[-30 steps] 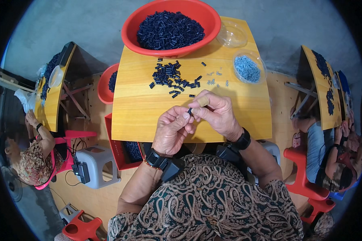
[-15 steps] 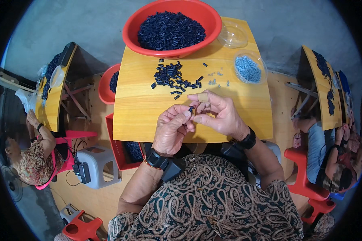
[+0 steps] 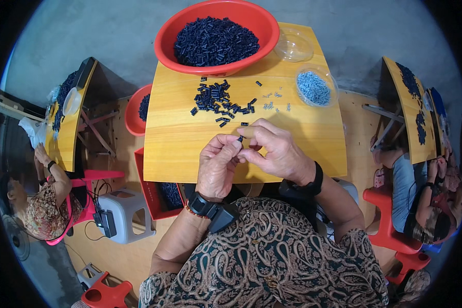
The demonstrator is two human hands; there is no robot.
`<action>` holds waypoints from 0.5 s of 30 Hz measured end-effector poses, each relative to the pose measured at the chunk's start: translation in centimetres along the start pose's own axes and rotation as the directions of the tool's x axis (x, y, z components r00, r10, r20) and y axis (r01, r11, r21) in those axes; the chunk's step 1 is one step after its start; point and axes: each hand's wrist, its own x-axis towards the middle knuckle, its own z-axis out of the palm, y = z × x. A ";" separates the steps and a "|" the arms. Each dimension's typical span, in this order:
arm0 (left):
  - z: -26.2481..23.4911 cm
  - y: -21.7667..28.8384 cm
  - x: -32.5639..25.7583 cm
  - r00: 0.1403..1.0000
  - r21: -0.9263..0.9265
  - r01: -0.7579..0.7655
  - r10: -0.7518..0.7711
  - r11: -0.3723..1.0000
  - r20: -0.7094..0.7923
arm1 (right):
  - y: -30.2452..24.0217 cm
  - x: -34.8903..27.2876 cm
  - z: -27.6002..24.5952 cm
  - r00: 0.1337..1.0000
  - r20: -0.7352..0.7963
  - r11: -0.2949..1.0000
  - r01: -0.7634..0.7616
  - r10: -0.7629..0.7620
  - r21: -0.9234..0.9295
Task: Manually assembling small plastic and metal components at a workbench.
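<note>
Close to the near edge of the yellow table, my left hand (image 3: 215,167) pinches a small black plastic piece (image 3: 240,138) between thumb and fingertips. My right hand (image 3: 281,154) meets it from the other side, its fingers curled and the index tip at the top of the piece. Whatever lies between the right fingertips is hidden. Beyond my hands is a loose pile of black plastic pieces (image 3: 213,96). Small silvery metal pins (image 3: 269,106) lie scattered to its right, beside a clear round tub (image 3: 313,87) full of them.
A large red basin (image 3: 164,43) of black pieces stands at the table's far edge, next to a clear lid (image 3: 294,46). On the floor to the left are another red basin (image 3: 133,120), a red crate (image 3: 151,197) and a grey stool (image 3: 119,215). People sit at side tables.
My right index finger has bent down onto the black piece, and the right fingers have drawn closer together. My left hand keeps its pinch in nearly the same place.
</note>
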 end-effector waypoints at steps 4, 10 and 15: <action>-0.6 0.0 0.0 0.998 0.018 0.055 -0.055 0.998 0.004 | -0.1 0.4 -0.2 0.999 0.028 0.989 0.038 -0.034 -0.144; 0.4 0.1 0.0 0.988 -0.002 0.097 -0.096 0.995 -0.124 | 0.4 0.7 0.0 0.992 0.122 0.947 0.079 -0.042 -0.313; -1.1 -0.3 0.1 0.986 0.076 0.152 -0.146 0.985 -0.075 | 0.7 0.2 0.5 0.991 0.133 0.935 0.031 0.017 -0.352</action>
